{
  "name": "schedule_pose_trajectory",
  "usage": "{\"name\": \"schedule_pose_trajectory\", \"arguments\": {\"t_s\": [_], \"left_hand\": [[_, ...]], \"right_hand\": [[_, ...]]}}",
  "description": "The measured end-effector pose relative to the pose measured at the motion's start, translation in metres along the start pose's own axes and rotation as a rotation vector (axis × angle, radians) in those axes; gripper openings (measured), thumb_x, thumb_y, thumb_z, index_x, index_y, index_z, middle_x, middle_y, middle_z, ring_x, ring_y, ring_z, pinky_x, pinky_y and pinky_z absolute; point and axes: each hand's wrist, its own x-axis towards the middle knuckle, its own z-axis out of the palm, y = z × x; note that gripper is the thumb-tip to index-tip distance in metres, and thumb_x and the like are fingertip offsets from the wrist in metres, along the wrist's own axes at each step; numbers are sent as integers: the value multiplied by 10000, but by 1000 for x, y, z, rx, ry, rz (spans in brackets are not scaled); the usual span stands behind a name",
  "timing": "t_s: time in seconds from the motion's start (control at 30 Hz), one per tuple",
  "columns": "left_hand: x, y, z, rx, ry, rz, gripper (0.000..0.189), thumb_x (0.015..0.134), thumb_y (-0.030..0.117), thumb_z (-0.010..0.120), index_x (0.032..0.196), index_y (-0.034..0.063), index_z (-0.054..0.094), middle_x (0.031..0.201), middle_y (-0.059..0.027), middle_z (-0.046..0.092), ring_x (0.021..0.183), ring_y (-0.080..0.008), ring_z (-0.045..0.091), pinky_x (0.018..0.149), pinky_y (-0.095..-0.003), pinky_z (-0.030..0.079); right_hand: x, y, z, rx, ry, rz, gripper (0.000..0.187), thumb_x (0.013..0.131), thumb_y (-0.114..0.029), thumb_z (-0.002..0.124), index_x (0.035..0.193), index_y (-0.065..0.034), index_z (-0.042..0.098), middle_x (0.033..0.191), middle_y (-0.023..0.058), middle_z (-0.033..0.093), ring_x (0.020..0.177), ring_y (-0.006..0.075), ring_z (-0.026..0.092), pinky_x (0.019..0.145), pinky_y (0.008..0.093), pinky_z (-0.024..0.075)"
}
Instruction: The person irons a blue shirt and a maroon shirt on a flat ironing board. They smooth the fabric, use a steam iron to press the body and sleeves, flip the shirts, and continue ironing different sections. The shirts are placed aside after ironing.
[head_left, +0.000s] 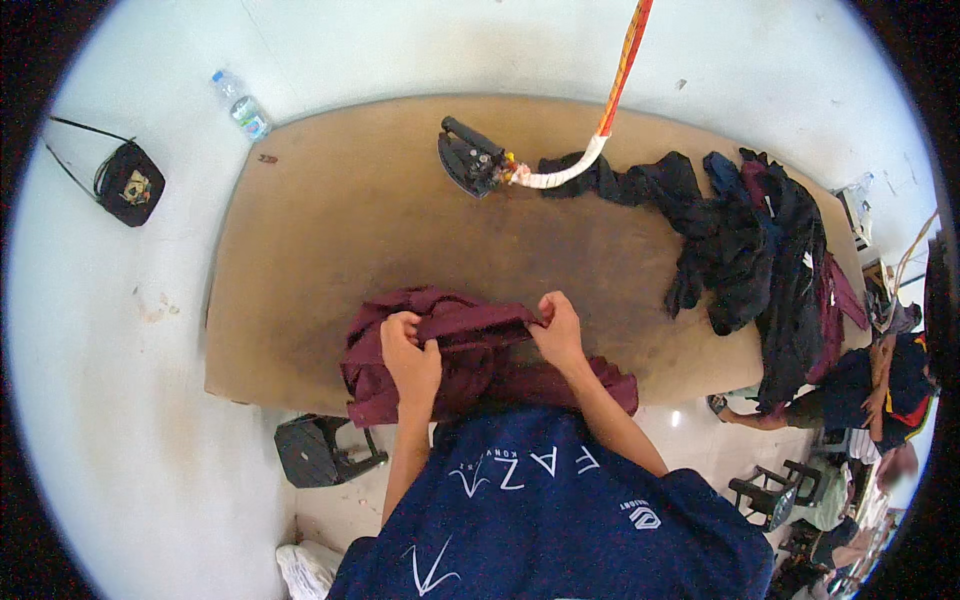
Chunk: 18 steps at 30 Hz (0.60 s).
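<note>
A maroon cloth garment (465, 375) lies bunched at the near edge of the brown table (300, 225), part of it over the edge against my body. My left hand (411, 356) grips a folded band of it. The band's other end is pinched between the thumb and fingers of my right hand (559, 330), so that it stretches between both hands. Beyond them, a black clothes iron (472, 157) rests on the table, with a white-wrapped cable (562, 174) leading up to a red and yellow cord.
Dark and maroon garments (727, 232) are heaped on the table's right side. A co-worker's arm (757, 420) is beside them. A black stool (322, 450) stands below the left near edge. A plastic bottle (244, 109) is past the far left corner.
</note>
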Motion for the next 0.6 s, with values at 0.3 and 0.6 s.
{"name": "schedule_pose_trajectory", "arguments": {"t_s": [0.3, 0.6], "left_hand": [[-13, 18, -3, -61, -67, 175, 168, 821, 73, 781, 967, 18, 718, 870, -109, 708, 791, -235, 679, 729, -341, 526], [-13, 18, -1, -36, -140, 31, 216, 798, 92, 810, 965, 12, 697, 854, -111, 714, 755, -226, 681, 701, -332, 541]], "right_hand": [[-7, -21, -7, -18, -33, -152, 281, 840, -118, 778, 1092, -29, 690, 928, 170, 725, 819, 290, 709, 740, 373, 557], [-10, -3, -10, -68, -102, -272, 362, 880, -84, 724, 1222, -48, 612, 1020, 214, 711, 918, 340, 712, 773, 380, 555]]}}
